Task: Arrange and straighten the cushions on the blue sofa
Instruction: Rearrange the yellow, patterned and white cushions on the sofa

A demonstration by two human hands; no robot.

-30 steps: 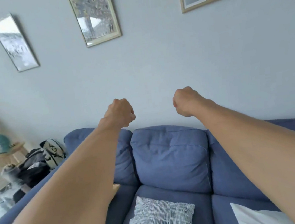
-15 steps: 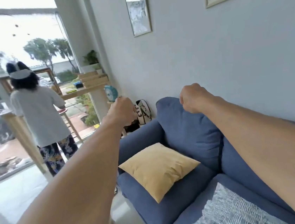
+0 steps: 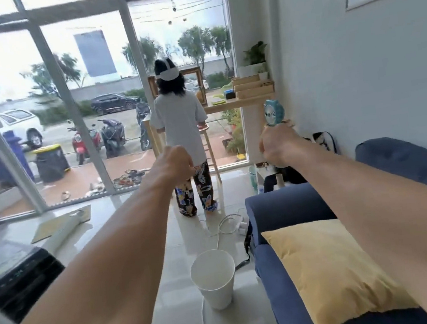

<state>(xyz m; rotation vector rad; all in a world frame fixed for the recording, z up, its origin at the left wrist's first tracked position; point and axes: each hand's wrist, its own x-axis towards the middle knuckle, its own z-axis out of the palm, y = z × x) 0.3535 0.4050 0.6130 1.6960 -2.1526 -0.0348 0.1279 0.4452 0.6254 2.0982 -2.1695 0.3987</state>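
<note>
The blue sofa (image 3: 286, 206) fills the lower right, its armrest facing me and one blue back cushion (image 3: 403, 156) at the right edge. A yellow cushion (image 3: 331, 268) lies flat on the seat beside the armrest. Both my arms stretch straight out at chest height. My left hand (image 3: 172, 163) is a closed fist with nothing in it, held in the air over the floor. My right hand (image 3: 277, 146) is also a closed fist with nothing in it, held above and beyond the armrest. Neither hand touches a cushion.
A white bin (image 3: 213, 276) and a white cable (image 3: 220, 230) lie on the tiled floor left of the sofa. A person (image 3: 183, 144) stands with their back to me at a wooden counter (image 3: 235, 103) by the window. A black appliance (image 3: 18, 280) sits at lower left.
My view has swung left from the sofa's back cushions toward the window and floor. The patterned and white cushions have left the frame. Both fists stay closed and outstretched.
</note>
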